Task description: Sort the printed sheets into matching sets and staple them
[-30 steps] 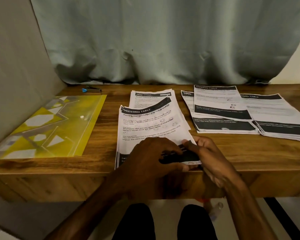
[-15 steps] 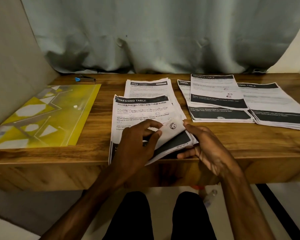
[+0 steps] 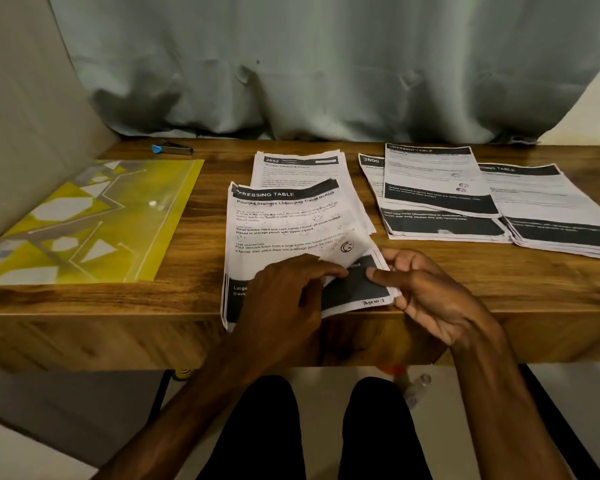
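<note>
While the left hand (image 3: 284, 292) pinches the lifted near-right corner of the top sheet (image 3: 284, 220) and the right hand (image 3: 426, 299) grips the stack (image 3: 357, 292) at the desk (image 3: 465, 275) front edge, a slow single-page peel should avoid mis-sorting

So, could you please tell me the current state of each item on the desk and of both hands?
Top sheet, lower right corner lifted.
Near stack, flat, overhanging the desk edge.
Left hand, pinches the top sheet's corner.
Right hand, pinches the near stack's corner.
Stapler, lying untouched.
Yellow folder, closed, flat.
Screen Cleaning stack, flat, partly covered.
3800 stack, flat.
</note>
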`<state>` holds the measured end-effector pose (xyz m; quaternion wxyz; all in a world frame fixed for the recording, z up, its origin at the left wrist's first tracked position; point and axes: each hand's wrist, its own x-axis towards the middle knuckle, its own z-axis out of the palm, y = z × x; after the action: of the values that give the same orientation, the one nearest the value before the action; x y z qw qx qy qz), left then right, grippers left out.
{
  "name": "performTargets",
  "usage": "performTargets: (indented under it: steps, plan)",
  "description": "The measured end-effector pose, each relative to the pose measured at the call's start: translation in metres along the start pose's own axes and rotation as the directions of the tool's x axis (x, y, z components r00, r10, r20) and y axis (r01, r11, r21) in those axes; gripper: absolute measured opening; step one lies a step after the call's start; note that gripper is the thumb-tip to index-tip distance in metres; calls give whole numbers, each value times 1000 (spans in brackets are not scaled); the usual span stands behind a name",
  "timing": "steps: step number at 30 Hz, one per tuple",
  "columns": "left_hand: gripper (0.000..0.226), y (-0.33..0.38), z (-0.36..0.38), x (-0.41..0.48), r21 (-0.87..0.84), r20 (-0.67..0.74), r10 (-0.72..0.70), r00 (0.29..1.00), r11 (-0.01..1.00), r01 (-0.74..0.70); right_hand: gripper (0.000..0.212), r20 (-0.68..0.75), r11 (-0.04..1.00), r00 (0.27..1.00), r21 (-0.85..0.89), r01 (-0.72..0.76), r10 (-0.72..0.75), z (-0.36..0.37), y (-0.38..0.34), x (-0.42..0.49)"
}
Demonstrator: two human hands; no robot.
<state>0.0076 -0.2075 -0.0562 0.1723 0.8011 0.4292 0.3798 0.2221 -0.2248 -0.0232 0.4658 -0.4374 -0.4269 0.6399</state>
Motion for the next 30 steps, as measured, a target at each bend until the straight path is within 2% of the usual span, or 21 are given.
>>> performTargets:
  steps: [4, 9, 12, 20, 24, 27, 30]
  plan:
    - [45, 5, -4, 0, 13, 25, 8, 1000, 1000, -8, 41, 76, 994, 997, 106, -39, 31, -5, -2, 2]
    - [70, 12, -10, 2, 72, 114, 3, 993, 997, -11, 40, 51, 990, 997, 124, -67, 61, -2, -4, 2]
    - [76, 16, -10, 2, 124, 137, 11, 990, 992, -28, 41, 43, 991, 997, 122, -62, 57, -2, -3, 1]
    - [65, 20, -11, 4, 163, 140, 13, 990, 986, -36, 26, -35, 985, 998, 165, -52, 58, -1, -2, 3]
    - [39, 23, -12, 2, 173, 122, 88, 989, 979, -108, 37, -31, 975, 997, 215, -59, 67, 0, -3, 1]
    - [32, 21, -8, 0, 167, 32, 115, 993, 979, -119, 38, -41, 972, 997, 231, -51, 62, 2, -4, 1]
    - [33, 20, -4, -2, 123, -48, 23, 999, 992, -17, 38, -60, 976, 997, 214, -44, 58, 3, -3, 1]
